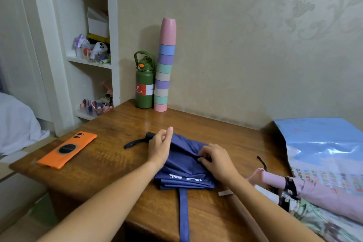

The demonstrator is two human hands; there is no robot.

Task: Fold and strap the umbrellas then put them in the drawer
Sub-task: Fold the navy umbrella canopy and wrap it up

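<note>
A navy blue umbrella point(181, 165) lies collapsed on the wooden table point(110, 165), its black handle point(137, 140) pointing left and its blue strap point(183, 214) hanging over the near edge. My left hand point(160, 146) rests on the canopy near the handle, fingers loosely curled and thumb raised. My right hand point(214, 158) pinches a fold of the blue fabric at the canopy's middle. A pink umbrella point(306, 188) with a floral canopy lies at the right, its handle toward the blue one.
An orange phone point(67, 149) lies on the table's left part. A green bottle point(144, 84) and a tall stack of pastel cups point(164, 68) stand against the wall. A blue glossy bag point(324, 147) fills the right side. White shelves point(92, 61) stand at the back left.
</note>
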